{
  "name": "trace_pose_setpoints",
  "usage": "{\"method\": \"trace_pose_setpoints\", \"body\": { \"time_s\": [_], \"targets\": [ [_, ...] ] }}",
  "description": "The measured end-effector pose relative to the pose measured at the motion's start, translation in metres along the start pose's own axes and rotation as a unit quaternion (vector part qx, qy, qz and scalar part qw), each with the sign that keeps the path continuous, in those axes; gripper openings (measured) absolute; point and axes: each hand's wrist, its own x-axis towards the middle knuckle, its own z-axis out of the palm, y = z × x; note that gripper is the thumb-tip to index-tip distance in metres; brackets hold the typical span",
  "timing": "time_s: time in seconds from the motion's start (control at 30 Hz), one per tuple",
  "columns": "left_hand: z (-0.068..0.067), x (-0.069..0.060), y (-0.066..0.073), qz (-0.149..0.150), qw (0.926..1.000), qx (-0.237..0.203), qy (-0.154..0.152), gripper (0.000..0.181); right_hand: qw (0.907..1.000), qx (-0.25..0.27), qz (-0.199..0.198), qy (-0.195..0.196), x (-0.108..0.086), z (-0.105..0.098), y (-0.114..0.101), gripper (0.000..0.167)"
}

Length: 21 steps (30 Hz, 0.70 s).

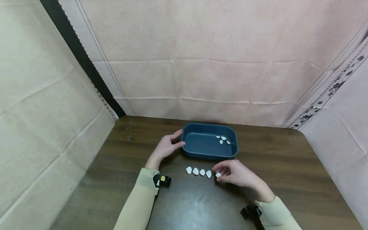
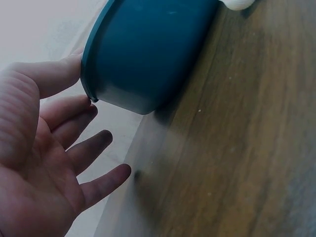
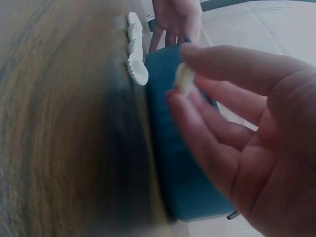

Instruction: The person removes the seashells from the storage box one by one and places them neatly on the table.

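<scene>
A blue rectangular container [image 1: 201, 155] stands on the table with several small white shells [image 1: 223, 138] inside, toward its right end. My left hand [image 1: 167, 146] touches the container's left end with thumb and fingertips; its other fingers spread loosely in the left wrist view. In front of the container, several white shells [image 1: 195, 171] lie in a row on the table. At the row's right end my right hand [image 1: 237, 173] pinches one white shell [image 3: 184, 79] between thumb and fingertips. The right wrist view shows ribbed edges on the shells in the row [image 3: 138, 71].
The brown wooden table [image 1: 138, 191] reaches to light cloth hangings [image 1: 201, 80] at the back and both sides. A black camera strap sits on each wrist, the left one [image 1: 162, 180] above the table.
</scene>
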Motion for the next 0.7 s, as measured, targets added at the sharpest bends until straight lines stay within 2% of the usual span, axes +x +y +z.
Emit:
{"method": "trace_pose_setpoints", "body": {
  "time_s": [0.1,0.2,0.47,0.7],
  "targets": [
    [-0.001,0.000,0.000,0.003,1.0000,0.002,-0.002,0.062,0.9997,-0.012,0.009,-0.021,0.002,0.001,0.000,0.030],
    [-0.001,0.000,0.000,0.002,1.0000,0.001,-0.002,0.062,0.9992,-0.027,0.015,-0.024,0.003,0.002,0.000,0.030],
    [0.000,0.001,-0.001,-0.001,1.0000,-0.001,-0.001,0.062,0.9988,-0.041,0.025,-0.004,0.002,0.006,-0.001,0.032],
    [0.000,0.001,-0.001,0.005,1.0000,0.001,0.002,0.063,0.9954,-0.076,0.047,0.035,0.006,0.014,-0.003,0.030]
  ]
}}
